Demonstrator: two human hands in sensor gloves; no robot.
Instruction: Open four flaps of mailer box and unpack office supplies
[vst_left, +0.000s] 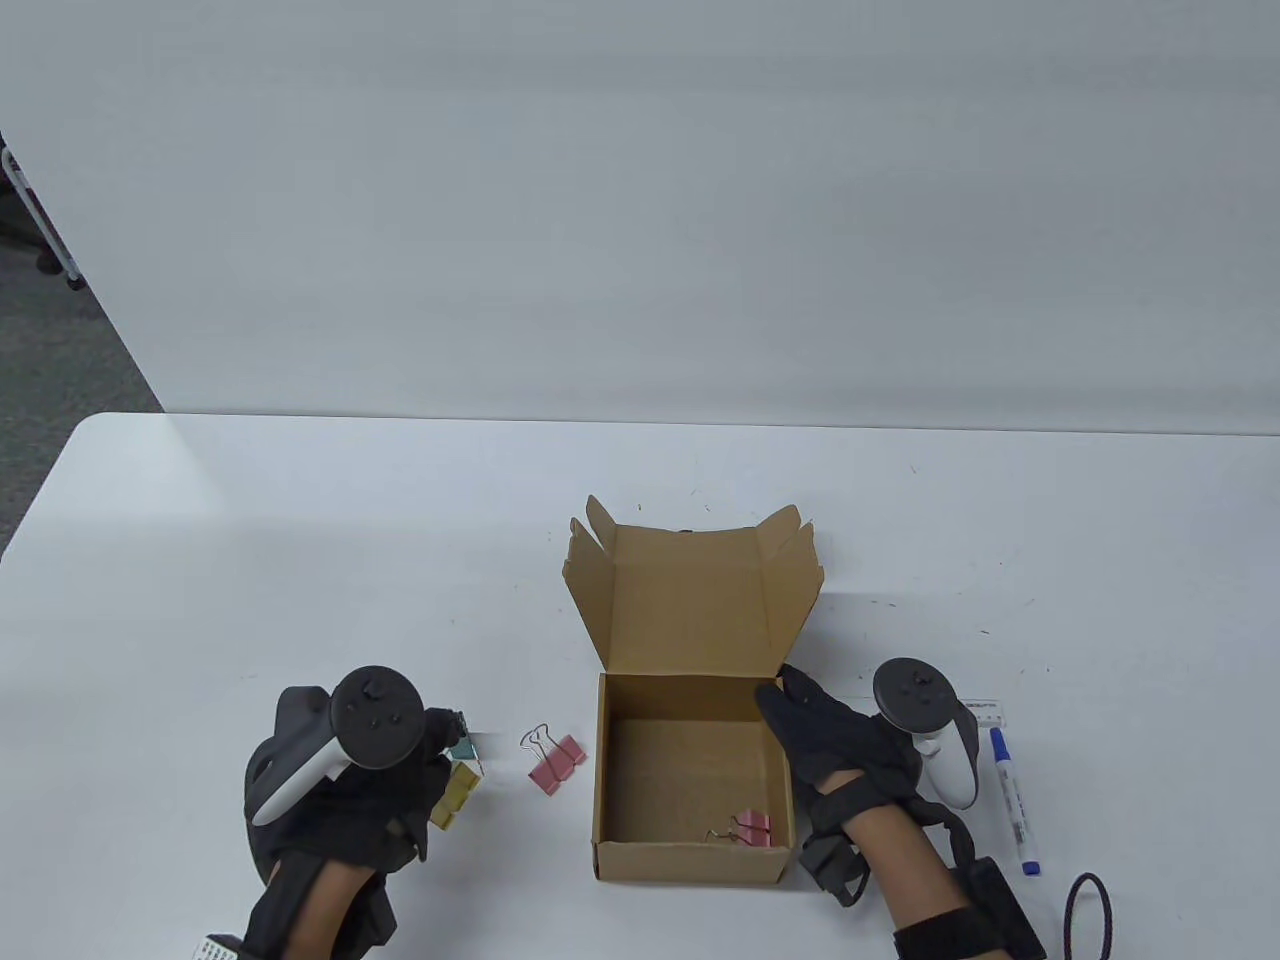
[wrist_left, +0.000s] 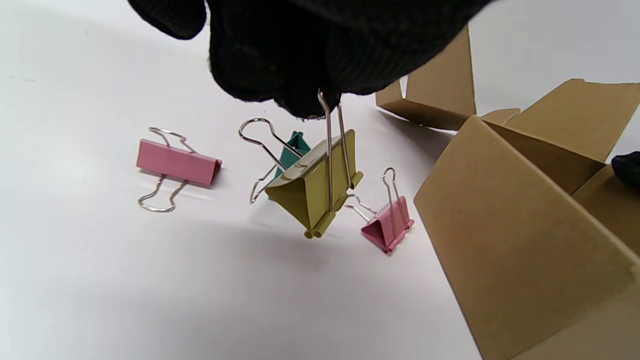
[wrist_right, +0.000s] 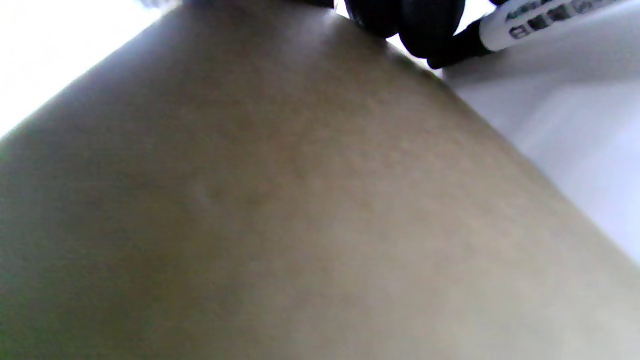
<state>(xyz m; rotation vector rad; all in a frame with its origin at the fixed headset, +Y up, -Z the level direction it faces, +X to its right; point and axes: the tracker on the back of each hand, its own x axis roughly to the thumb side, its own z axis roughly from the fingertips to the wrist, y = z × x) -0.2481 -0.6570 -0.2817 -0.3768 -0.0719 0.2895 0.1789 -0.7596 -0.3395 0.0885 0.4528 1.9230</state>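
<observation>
- The brown cardboard mailer box (vst_left: 690, 780) sits open near the front of the white counter (vst_left: 300, 560), its lid and side flaps (vst_left: 690, 590) standing up at the back, so the opening part of the task looks done and unpacking is under way.
- The left hand (vst_left: 340, 790) pinches the wire handles of an olive-yellow metal binder clip (wrist_left: 315, 192), which hangs just above the counter. Holding it by the handles lets the body dangle free, probably so it can be set down without snapping open.
- It hangs over a group of clips already out of the box, to the left of it: a teal binder clip (wrist_left: 297, 147) right behind it, a pink binder clip (wrist_left: 177, 165) lying flat further out, and a smaller pink binder clip (wrist_left: 387, 222) nearest the box wall. Grouping them on 1 side keeps the box clear.
- The right hand (vst_left: 830, 740) rests on the box's right wall at its far corner, seemingly to steady the light box. Whether its fingers are curled over the rim I cannot tell.
- 1 more pink binder clip (vst_left: 745, 828) lies inside the box at the front right, so that item remains to be taken out.
- A white marker with a blue cap (vst_left: 1015, 800) lies on the counter to the right of the box, beside the right hand.
</observation>
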